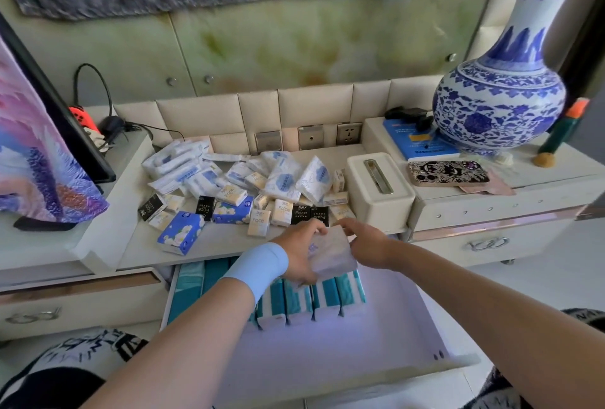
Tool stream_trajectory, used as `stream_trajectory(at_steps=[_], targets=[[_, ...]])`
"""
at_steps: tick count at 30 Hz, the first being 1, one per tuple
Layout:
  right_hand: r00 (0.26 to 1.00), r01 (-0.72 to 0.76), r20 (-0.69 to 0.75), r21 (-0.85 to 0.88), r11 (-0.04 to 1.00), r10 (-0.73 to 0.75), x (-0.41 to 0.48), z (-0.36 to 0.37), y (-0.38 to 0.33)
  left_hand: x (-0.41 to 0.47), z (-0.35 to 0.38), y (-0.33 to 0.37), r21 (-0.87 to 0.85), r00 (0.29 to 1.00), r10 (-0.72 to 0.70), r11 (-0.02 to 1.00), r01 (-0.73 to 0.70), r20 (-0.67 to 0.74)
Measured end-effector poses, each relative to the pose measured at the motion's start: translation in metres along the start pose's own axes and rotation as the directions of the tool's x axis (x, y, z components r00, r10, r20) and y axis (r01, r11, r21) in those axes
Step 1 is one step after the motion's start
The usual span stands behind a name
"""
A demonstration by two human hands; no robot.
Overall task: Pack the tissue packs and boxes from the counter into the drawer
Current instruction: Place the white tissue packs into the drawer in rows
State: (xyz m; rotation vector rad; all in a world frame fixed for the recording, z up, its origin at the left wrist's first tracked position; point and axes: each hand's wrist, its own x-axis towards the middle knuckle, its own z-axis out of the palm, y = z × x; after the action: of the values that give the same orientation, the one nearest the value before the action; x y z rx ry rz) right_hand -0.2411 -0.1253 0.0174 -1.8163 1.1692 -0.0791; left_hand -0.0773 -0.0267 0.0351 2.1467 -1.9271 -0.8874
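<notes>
Below the cluttered counter (212, 245), over a drawer (376, 343) holding upright teal packs (327, 297), the left hand (299, 255) and right hand (366, 245) are pinching a white tissue pack (334, 255), its long axis roughly front-to-back.

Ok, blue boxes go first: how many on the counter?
2: the front blue box near the counter edge, the rear blue box behind it, rightward. Others may be buried.

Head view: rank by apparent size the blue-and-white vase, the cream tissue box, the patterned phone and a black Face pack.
1. blue-and-white vase
2. cream tissue box
3. patterned phone, about as long as the box but much flatter
4. black Face pack
</notes>
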Motion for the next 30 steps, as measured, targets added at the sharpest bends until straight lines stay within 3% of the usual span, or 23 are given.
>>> stream_trajectory(at_steps=[3, 4, 6, 8, 12, 16, 19, 23, 30], targets=[[0.981, -0.011, 0.193, 0.138, 0.990, -0.016, -0.016, -0.019, 0.014, 0.005, 0.002, 0.018, 0.061, 0.997, 0.064, 0.996, -0.061, -0.042], [0.977, 0.011, 0.209, 0.100, 0.995, -0.032, -0.020, -0.023, 0.020, 0.007, 0.003, 0.025, 0.052, 0.995, 0.081, 0.996, -0.078, -0.057], [0.983, 0.141, 0.150, -0.262, 0.955, -0.104, -0.025, -0.027, 0.031, 0.012, 0.007, 0.038, 0.004, 0.991, 0.105, 0.994, -0.105, -0.079], [0.977, 0.208, 0.075, -0.548, 0.810, -0.200, -0.028, -0.024, 0.044, 0.019, 0.015, 0.049, -0.017, 0.989, 0.128, 0.991, -0.130, -0.072], [0.974, 0.159, 0.013, -0.743, 0.650, -0.224, -0.024, -0.029, 0.068, 0.038, 0.041, 0.059, -0.012, 0.995, 0.101, 0.995, -0.101, -0.002], [0.996, 0.006, -0.039, -0.856, 0.517, -0.076, -0.017, -0.035, 0.087, 0.058, 0.064, 0.057, 0.186, 0.993, 0.117, 0.976, -0.109, -0.034], [0.998, -0.060, -0.058, -0.922, 0.383, 0.015, -0.010, -0.035, 0.103, 0.069, 0.078, 0.040, 0.401, 0.994, 0.065, 0.911, -0.095, 0.089], [0.998, -0.032, -0.047, -0.951, 0.306, -0.041, 0.007, -0.015, 0.119, 0.069, 0.092, 0.013, 0.543, 0.970, -0.008, 0.830, -0.130, 0.245], [0.987, -0.005, -0.029, -0.989, 0.147, -0.159, 0.035, 0.003, 0.133, 0.069, 0.094, 0.001, 0.531, 0.971, 0.018, 0.834, -0.146, 0.238]])
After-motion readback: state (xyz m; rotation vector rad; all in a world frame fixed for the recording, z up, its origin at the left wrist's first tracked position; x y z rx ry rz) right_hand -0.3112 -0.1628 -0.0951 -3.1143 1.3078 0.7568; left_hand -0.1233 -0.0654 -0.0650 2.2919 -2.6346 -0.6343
